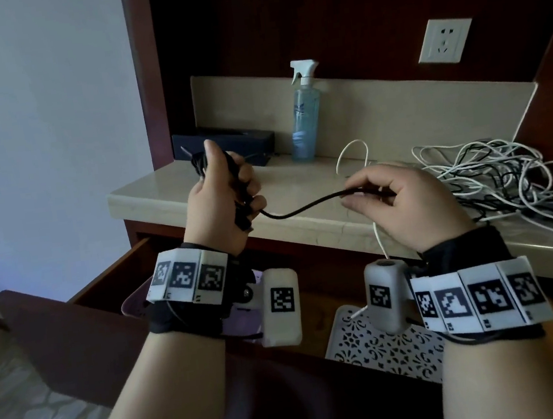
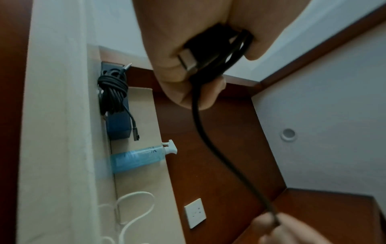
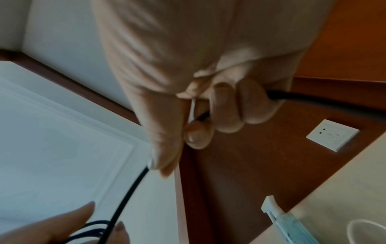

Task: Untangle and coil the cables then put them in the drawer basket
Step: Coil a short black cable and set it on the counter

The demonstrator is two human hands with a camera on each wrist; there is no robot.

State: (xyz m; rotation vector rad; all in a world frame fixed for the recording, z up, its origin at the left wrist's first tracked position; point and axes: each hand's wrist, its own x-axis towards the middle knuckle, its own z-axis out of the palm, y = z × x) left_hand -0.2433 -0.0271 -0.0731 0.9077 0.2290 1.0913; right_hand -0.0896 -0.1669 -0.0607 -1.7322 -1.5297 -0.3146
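The left hand (image 2: pixel 188 49) grips a black cable (image 2: pixel 211 137) wound into loops; one strand runs down to the right hand (image 2: pixel 292 231). On the worktop (image 2: pixel 135 173), a coiled black cable (image 2: pixel 112 94) lies on a dark box (image 2: pixel 118 125), near a blue spray bottle (image 2: pixel 137 158).

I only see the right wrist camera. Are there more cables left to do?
Observer: Yes, a tangled pile of white and black cables lies on the counter, right of the right hand.
Kid: Where's the basket?
Observer: A white basket sits in the open drawer, under the counter's edge.
Kid: Any coiled ones?
Observer: One coiled cable, black, lies on a dark box at the counter's back.
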